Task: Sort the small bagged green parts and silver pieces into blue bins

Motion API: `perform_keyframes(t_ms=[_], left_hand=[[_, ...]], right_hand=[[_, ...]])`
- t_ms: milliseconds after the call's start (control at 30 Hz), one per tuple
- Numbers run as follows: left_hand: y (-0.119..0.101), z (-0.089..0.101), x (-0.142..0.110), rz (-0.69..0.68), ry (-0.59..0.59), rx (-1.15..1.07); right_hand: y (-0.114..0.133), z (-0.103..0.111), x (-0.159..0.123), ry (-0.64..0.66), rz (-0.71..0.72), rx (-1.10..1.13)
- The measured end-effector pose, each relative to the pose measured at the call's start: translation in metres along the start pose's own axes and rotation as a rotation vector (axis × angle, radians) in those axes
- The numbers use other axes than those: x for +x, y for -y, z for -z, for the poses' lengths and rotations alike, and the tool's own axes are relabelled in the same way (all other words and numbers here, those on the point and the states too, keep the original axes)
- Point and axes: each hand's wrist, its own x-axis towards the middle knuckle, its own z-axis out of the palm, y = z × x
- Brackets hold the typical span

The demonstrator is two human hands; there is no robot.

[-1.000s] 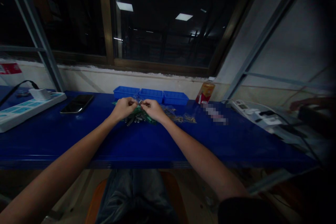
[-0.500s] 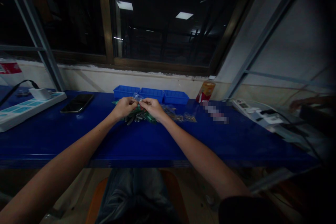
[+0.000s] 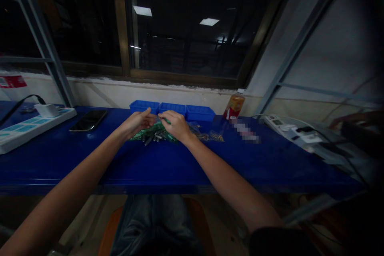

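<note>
Green plastic [image 3: 140, 133] and metal pieces [image 3: 149, 140] heaped on the tabletop [image 3: 141, 164]: reaches over with left hand [image 3: 136, 123] loosely spread, right hand [image 3: 176, 124] pinched together, contents too small to tell, all placed centrally, presumably for easy access.

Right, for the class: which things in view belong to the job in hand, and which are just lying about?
Likely the job:
small metal parts, near the left hand and right hand
green plastic around them
clear bags
blue trays, probably

Apparently lying about:
phone
white power strip on the left
drink bottle right of the trays
</note>
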Motion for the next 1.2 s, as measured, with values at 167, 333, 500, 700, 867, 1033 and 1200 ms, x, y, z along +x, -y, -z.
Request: perform_keyframes(t_ms=[167, 333, 500, 700, 867, 1033, 1200], left_hand=[[-0.004, -0.002, -0.004, -0.114, 0.042, 0.081], [0.005, 0.003, 0.004, -0.276, -0.071, 0.385], [0.007, 0.0, 0.002, -0.419, -0.12, 0.717], [-0.002, -0.008, -0.006, -0.575, -0.16, 0.875], [0.003, -0.006, 0.0, -0.502, -0.16, 0.766], [0.007, 0.001, 0.005, -0.402, -0.022, 0.828], [0.004, 0.001, 0.001, -0.235, -0.112, 0.79]], right_hand=[[0.001, -0.004, 0.001, -0.015, -0.044, 0.035], [-0.004, -0.012, -0.003, 0.005, -0.389, 0.229], [0.003, -0.02, -0.005, 0.192, -0.426, 0.364], [0.008, -0.02, -0.002, 0.125, -0.419, 0.324], [0.006, -0.022, -0.001, 0.038, -0.501, 0.429], [0.004, -0.02, -0.001, -0.049, -0.49, 0.334], [0.002, -0.004, -0.002, 0.021, -0.14, -0.036]])
